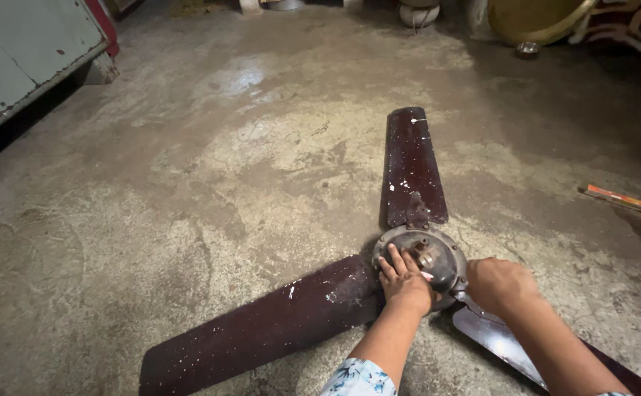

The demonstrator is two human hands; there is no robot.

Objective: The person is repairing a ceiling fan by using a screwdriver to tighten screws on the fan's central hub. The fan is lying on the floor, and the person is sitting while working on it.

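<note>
Down on the stained grey concrete floor (210, 147), seen from the head camera, lies a dark maroon three-bladed metal ceiling fan (408, 242), flat with the motor's open face turned up. Its round grey motor hub (426, 253) sits right of centre and low in the view. The left hand (404, 282) rests flat on the hub's near-left rim, fingers spread and open, pressing down as if to steady it. The right hand (500, 284) is closed at the hub's right edge, just over the root of the right blade; whether it grips a fastener or a tool I cannot tell. By my reading, the work is at the blade joints of the hub, and the next move calls for a firm hold on the hub while that right-side joint is turned. One blade (412, 165) points straight away from the person, its long axis running near to far; another (262, 330) runs down-left, the third (533, 352) down-right. A small orange flat stick-like object (621, 198) lies well apart at the right
</note>
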